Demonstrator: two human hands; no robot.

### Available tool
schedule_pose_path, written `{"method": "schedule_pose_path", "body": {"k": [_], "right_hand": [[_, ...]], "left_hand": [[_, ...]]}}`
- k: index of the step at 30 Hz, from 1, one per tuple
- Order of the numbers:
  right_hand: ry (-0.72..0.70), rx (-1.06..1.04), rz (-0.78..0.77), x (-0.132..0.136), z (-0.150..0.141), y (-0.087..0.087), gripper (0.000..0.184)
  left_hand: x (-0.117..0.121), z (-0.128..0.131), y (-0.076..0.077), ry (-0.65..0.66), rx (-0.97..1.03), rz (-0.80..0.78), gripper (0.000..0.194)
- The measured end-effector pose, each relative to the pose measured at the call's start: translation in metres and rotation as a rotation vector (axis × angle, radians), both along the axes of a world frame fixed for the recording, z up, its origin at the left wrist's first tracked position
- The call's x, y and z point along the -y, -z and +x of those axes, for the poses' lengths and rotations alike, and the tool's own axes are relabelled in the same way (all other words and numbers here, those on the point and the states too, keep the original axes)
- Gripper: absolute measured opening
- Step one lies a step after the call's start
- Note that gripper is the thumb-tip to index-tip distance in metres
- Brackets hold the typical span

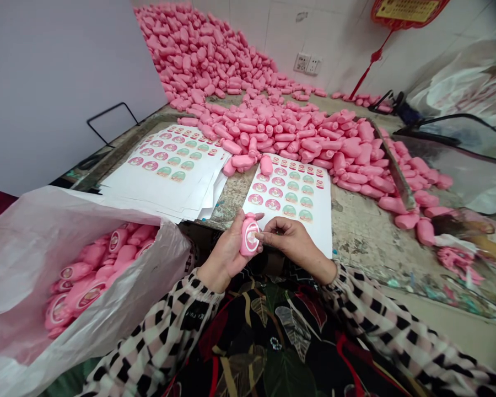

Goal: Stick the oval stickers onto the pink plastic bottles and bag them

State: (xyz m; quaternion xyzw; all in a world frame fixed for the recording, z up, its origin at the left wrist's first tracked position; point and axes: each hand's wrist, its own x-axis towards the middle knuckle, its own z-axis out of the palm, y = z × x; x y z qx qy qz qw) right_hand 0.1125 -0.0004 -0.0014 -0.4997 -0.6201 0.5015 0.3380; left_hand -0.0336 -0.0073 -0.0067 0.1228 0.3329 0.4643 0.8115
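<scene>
If our grip rolls now, the oval pink-and-white label (252,237) could end up skewed or creased on the small, glossy pink plastic bottle (248,220), since its sides are rounded and smooth. Our left hand (225,253) cradles that bottle upright near the worktop (355,223)'s near edge, with thumb and fingers clamped around its sides and the label facing up. The thumb and forefinger of our right hand (295,242) are drawn close together at the label's right side; we cannot tell whether they pinch its rim or only touch it. Pressing unevenly there might trap a bubble or lift an edge.

Our right hand is also beside the white sheet of pink and green stickers (323,209), so a dragging wrist could shift it. At its far edge, the large heap of pink bottles (281,124) slopes down, and a nudge might send some rolling over the stickers. A stack of similar printed sheets (124,179) lies to the left, and nearer us a translucent white plastic bag (16,237) holds labelled bottles (93,256).
</scene>
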Motion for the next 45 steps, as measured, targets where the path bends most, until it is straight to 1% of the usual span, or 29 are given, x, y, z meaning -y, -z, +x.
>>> {"method": "schedule_pose_path", "body": {"k": [10, 16, 20, 22, 26, 28, 29, 31, 33, 35, 37, 39, 42, 45], "right_hand": [[-0.004, -0.040, -0.031, 0.001, 0.000, 0.002, 0.026], [0.008, -0.007, -0.017, 0.001, 0.001, 0.003, 0.027], [0.005, 0.118, 0.049, 0.001, 0.002, 0.002, 0.027], [-0.020, 0.237, 0.111, 0.003, 0.003, -0.002, 0.027], [-0.058, 0.473, 0.253, 0.009, 0.006, -0.012, 0.028], [-0.053, 0.512, 0.271, 0.012, 0.007, -0.014, 0.028], [-0.032, 0.506, 0.253, 0.012, 0.007, -0.014, 0.028], [0.051, 0.431, 0.182, 0.012, 0.004, -0.012, 0.033], [0.131, 0.253, 0.078, 0.011, -0.001, -0.008, 0.041], [0.140, -0.005, -0.050, 0.010, -0.008, -0.005, 0.043], [0.127, -0.245, -0.166, 0.010, -0.015, -0.003, 0.038], [0.134, -0.390, -0.233, 0.011, -0.019, -0.002, 0.034], [0.142, -0.433, -0.254, 0.014, -0.019, 0.001, 0.032], [0.102, -0.356, -0.223, 0.018, -0.017, 0.006, 0.037]], "left_hand": [[0.001, 0.003, 0.000, -0.002, -0.024, 0.028, 0.046], [0.001, 0.003, 0.001, 0.005, -0.055, 0.039, 0.046], [0.003, 0.004, -0.001, 0.003, -0.088, 0.036, 0.045], [0.004, 0.004, -0.002, -0.006, -0.109, 0.044, 0.045], [0.008, 0.003, -0.004, -0.013, -0.163, 0.108, 0.051], [0.008, 0.003, -0.004, -0.015, -0.176, 0.117, 0.052], [0.008, 0.003, -0.004, -0.024, -0.180, 0.110, 0.051], [0.008, 0.005, -0.005, -0.056, -0.192, 0.083, 0.048], [0.009, 0.009, -0.006, -0.070, -0.205, 0.050, 0.045], [0.009, 0.013, -0.008, -0.060, -0.205, 0.046, 0.045], [0.010, 0.016, -0.009, -0.048, -0.190, 0.056, 0.048], [0.010, 0.018, -0.009, -0.061, -0.164, 0.040, 0.048], [0.008, 0.017, -0.006, -0.083, -0.114, -0.007, 0.043], [0.004, 0.016, -0.004, -0.150, -0.048, -0.041, 0.035]]}}
